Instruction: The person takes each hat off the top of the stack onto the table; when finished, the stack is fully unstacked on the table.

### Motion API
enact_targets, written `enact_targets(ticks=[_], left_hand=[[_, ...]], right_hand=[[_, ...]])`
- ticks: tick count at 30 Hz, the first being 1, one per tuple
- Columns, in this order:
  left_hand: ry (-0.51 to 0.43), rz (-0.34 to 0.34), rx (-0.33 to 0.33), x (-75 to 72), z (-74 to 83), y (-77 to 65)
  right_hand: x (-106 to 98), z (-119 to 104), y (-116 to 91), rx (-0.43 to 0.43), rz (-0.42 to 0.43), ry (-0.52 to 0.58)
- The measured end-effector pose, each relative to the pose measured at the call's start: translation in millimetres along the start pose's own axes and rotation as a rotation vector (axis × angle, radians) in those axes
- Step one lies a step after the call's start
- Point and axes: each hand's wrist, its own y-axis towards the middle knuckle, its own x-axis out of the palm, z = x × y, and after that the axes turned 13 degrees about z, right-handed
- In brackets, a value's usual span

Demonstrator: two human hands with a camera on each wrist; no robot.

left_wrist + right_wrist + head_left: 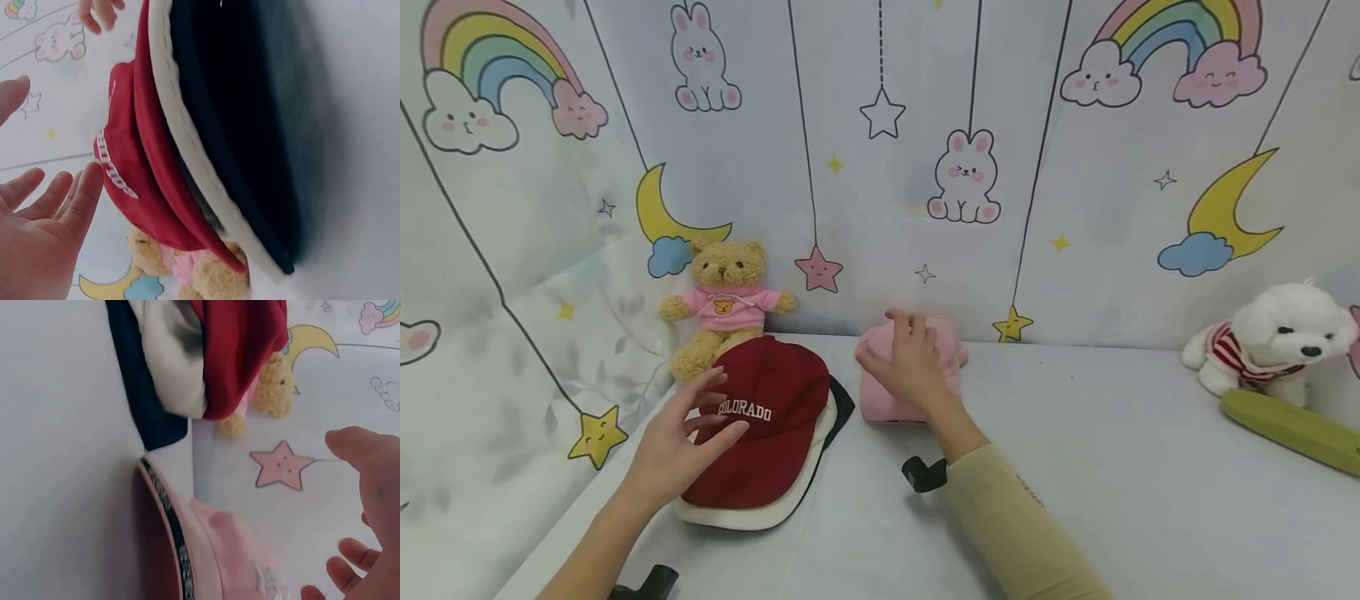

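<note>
A stack of caps stands on the left of the table: a red baseball cap [775, 458] lettered COLORADO on top, a cream cap [730, 518] under it and a dark navy cap [215, 112] at the bottom. My left hand [670, 446] hovers by the red cap's front, fingers spread and holding nothing; in the left wrist view its fingertips come close to the lettering. Right of the stack sits a pink cap [880, 404], its brim edged with a dark lettered band in the right wrist view. Over its crown is my right hand [913, 362], fingers loosely bent, gripping nothing.
Behind the stack a teddy bear [730, 308] in a pink top leans at the backdrop. A white plush dog [1277, 333] and a long green object [1292, 429] lie at the far right. Black wrist-mount parts [923, 473] show by both forearms.
</note>
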Motion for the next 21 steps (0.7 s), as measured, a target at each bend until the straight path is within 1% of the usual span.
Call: enact_targets(ticks=[3,9,17,21], left_hand=[[0.015,0.006,-0.011,-3.1,-3.8,0.8],[0.018,-0.002,-0.046,-7.9,-13.1,1.7],[0.034,-0.008,-0.07,-12.7,-26.3,2.2],[0.04,-0.035,-0.104,-15.6,-33.1,1.1]], right_hand=[[4.1,-6.7,-1.5,-0.003,-0.016,0.033],[11.6,-17.0,-5.9,-0.021,-0.053,0.04],[20.6,-29.0,-7.4,-0.053,-0.077,0.087],[25.2,-32.7,-9.4,-0.059,-0.093,0.107]])
